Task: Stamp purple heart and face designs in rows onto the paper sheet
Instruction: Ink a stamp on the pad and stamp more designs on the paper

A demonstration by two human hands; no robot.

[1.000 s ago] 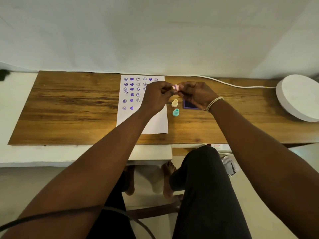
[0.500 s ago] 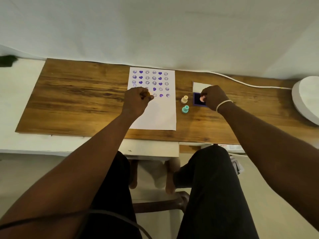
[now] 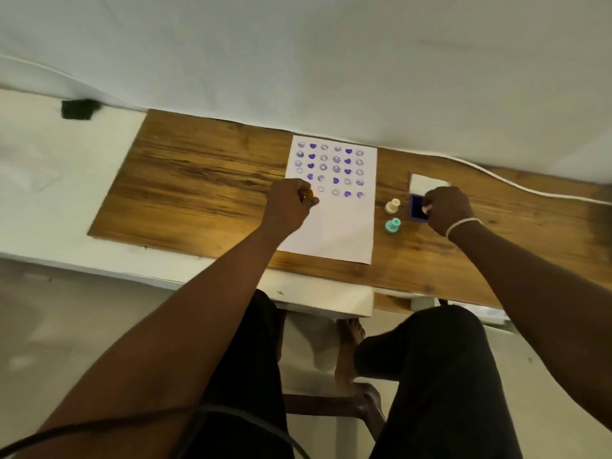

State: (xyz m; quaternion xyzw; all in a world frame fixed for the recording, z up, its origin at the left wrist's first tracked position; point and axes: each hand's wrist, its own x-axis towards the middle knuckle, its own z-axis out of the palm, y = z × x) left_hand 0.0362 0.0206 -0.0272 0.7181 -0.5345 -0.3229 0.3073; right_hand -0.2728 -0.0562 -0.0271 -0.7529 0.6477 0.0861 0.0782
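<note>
Head view, right hand (image 3: 447, 210) pressing stamp into ink pad (image 3: 416, 212) (purple, lid open)

Your sheet (image 3: 331, 223) lies flat, purple hearts and faces filling its far half; ink pad (image 3: 416, 212) at three o'clock.

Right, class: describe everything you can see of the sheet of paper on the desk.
The sheet of paper is white, rectangular, lying flat on the wooden desk. Its far half carries rows of purple hearts and faces in six columns; the near half is blank. The left hand, closed on a small orange object, rests at its left edge by the lowest rows. Two small stamps stand just off its right edge.
</note>
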